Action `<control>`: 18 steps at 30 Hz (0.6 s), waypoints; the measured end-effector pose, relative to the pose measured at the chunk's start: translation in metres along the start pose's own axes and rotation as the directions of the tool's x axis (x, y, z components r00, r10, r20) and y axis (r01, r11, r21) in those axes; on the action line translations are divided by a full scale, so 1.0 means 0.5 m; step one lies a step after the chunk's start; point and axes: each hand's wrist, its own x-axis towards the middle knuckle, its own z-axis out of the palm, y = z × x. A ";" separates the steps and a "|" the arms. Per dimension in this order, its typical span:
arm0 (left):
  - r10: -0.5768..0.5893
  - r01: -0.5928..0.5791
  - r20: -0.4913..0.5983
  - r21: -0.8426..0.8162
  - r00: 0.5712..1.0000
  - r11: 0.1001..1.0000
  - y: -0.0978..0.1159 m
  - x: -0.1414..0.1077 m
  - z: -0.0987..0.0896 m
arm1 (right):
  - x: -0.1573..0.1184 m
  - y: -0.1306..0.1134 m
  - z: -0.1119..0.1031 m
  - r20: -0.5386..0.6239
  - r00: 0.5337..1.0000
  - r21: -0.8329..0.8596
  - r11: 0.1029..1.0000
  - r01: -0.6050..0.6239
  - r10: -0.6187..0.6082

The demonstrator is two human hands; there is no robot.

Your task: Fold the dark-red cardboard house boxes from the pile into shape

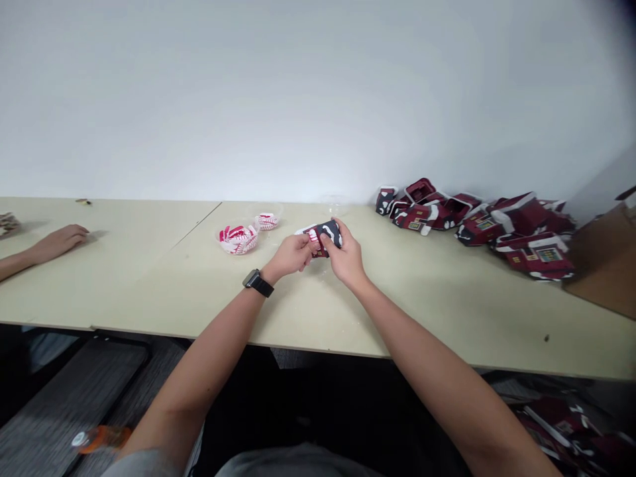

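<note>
Above the middle of the table, a small dark red, black and white house-like piece point(332, 230) is held between both hands. My left hand point(293, 254), with a black watch on its wrist, pinches the left side of the piece at a red and white part. My right hand point(345, 255) grips its right side, the thumb across the dark face. To the left stands a clear bowl of red and white striped pieces point(239, 240). Just behind it is a second clear bowl with similar pieces point(267, 221).
Several dark red house-like pieces point(534, 255) are piled at the right, beside a cardboard box point(603, 258). Another person's hand point(59, 242) rests on the table point(124, 285) at the far left. An orange bottle point(102, 438) is below the table.
</note>
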 end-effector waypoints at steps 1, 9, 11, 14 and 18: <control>-0.005 0.005 -0.048 -0.001 0.999 1.000 -0.001 0.001 0.000 | 0.000 -0.001 0.000 -0.002 1.000 -0.008 1.000 -0.001 0.001; 0.287 -0.194 -0.333 0.286 0.898 0.938 0.040 -0.011 -0.042 | 0.009 -0.024 -0.019 0.106 0.993 0.093 0.995 0.047 -0.057; 0.240 -0.211 -0.134 0.200 0.961 0.957 0.054 -0.019 -0.061 | 0.006 -0.036 -0.026 0.230 0.969 0.142 0.988 0.061 -0.092; 0.118 -0.124 0.082 0.078 0.990 0.989 0.066 -0.037 -0.082 | -0.009 -0.056 -0.027 0.375 0.923 0.179 0.984 0.018 -0.085; 0.106 -0.095 -0.070 0.142 0.992 0.985 0.069 -0.095 -0.105 | -0.033 -0.071 -0.013 0.415 0.905 0.204 0.979 0.005 -0.090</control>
